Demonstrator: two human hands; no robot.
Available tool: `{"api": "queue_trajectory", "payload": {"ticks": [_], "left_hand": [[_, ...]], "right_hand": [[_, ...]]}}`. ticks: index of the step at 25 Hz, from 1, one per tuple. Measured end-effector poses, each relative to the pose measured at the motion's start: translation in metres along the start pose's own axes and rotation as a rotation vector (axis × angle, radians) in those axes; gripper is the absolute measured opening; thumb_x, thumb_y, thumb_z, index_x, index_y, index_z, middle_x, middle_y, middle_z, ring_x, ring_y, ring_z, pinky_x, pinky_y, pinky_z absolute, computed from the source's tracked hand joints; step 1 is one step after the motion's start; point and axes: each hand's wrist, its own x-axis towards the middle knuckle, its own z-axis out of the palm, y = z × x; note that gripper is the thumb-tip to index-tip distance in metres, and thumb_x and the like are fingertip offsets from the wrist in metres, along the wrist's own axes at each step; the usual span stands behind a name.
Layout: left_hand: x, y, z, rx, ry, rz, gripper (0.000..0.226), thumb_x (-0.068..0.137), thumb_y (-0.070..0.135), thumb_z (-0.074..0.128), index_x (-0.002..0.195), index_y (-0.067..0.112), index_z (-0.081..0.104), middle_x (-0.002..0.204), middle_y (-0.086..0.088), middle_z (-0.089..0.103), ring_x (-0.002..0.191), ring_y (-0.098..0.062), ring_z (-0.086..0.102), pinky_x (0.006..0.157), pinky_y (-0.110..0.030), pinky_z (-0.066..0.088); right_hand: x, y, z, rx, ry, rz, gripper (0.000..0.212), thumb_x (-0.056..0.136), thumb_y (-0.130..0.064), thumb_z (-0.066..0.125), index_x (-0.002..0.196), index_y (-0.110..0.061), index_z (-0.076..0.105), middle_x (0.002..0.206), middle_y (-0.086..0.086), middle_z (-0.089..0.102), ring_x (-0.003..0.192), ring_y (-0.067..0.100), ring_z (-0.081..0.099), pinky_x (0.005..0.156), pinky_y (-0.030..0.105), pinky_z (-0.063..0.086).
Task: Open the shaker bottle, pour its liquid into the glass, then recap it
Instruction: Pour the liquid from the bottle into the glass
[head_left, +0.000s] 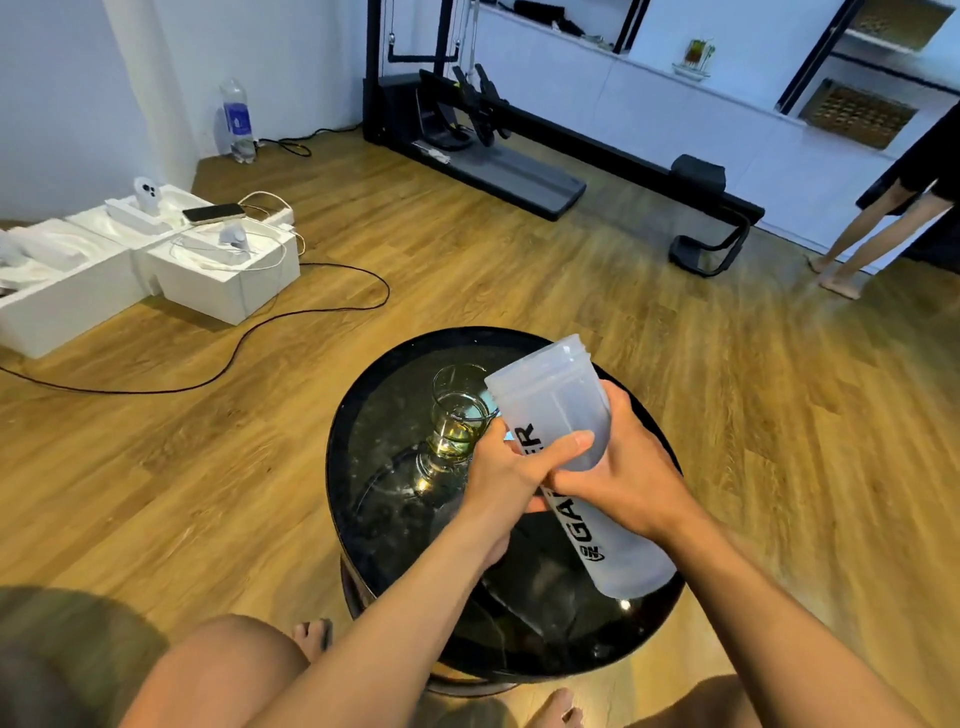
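Note:
A translucent white shaker bottle (558, 410) with black lettering is held tilted above the round black table (363, 431). Its uncapped threaded mouth points up and away from me, and its base is low at the right. My left hand (506, 470) grips the bottle's middle from the left, thumb lying across the front. My right hand (631, 470) wraps it from the right. Just left of the bottle's mouth a clear glass (460, 415) stands on the table holding yellowish liquid. I cannot make out the cap.
White foam boxes (156, 260) with a phone and cables lie on the wooden floor at left, and a black cord (311, 312) trails from them. An exercise machine (519, 145) and a standing person's legs (857, 244) are behind. My knees frame the table.

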Motion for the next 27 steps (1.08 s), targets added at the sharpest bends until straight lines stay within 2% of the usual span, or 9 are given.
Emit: {"api": "queue_trajectory", "payload": {"ticks": [5, 9, 20, 27], "left_hand": [[0.009, -0.003, 0.004, -0.071, -0.023, -0.099, 0.050, 0.071, 0.034, 0.084, 0.115, 0.022, 0.063, 0.100, 0.001, 0.078, 0.085, -0.019, 0.074, 0.071, -0.041, 0.062], [0.013, -0.007, 0.005, -0.153, -0.041, -0.132, 0.061, 0.066, 0.037, 0.084, 0.120, 0.021, 0.061, 0.106, -0.003, 0.076, 0.092, -0.024, 0.073, 0.077, -0.050, 0.061], [0.016, -0.012, 0.006, -0.225, -0.035, -0.153, 0.070, 0.060, 0.039, 0.084, 0.123, 0.019, 0.059, 0.109, -0.008, 0.075, 0.095, -0.029, 0.073, 0.082, -0.057, 0.058], [0.016, -0.012, 0.006, -0.260, -0.036, -0.158, 0.066, 0.062, 0.036, 0.083, 0.121, 0.018, 0.061, 0.108, -0.009, 0.075, 0.095, -0.030, 0.073, 0.082, -0.058, 0.058]], "right_hand": [[0.013, -0.003, -0.005, -0.181, -0.070, 0.008, 0.095, 0.050, -0.059, 0.075, 0.130, -0.044, 0.026, 0.118, -0.004, 0.057, 0.100, 0.021, 0.062, 0.080, 0.048, 0.056], [0.019, -0.004, -0.009, -0.279, -0.124, 0.009, 0.102, 0.048, -0.068, 0.072, 0.134, -0.044, 0.021, 0.115, 0.000, 0.056, 0.098, 0.022, 0.061, 0.081, 0.047, 0.056], [0.030, 0.001, -0.007, -0.371, -0.138, -0.005, 0.108, 0.049, -0.067, 0.074, 0.139, -0.040, 0.021, 0.117, 0.003, 0.054, 0.101, 0.027, 0.059, 0.084, 0.048, 0.054], [0.032, 0.000, -0.007, -0.391, -0.154, -0.002, 0.112, 0.047, -0.068, 0.072, 0.141, -0.038, 0.020, 0.121, 0.005, 0.054, 0.103, 0.029, 0.058, 0.086, 0.049, 0.053]]}}
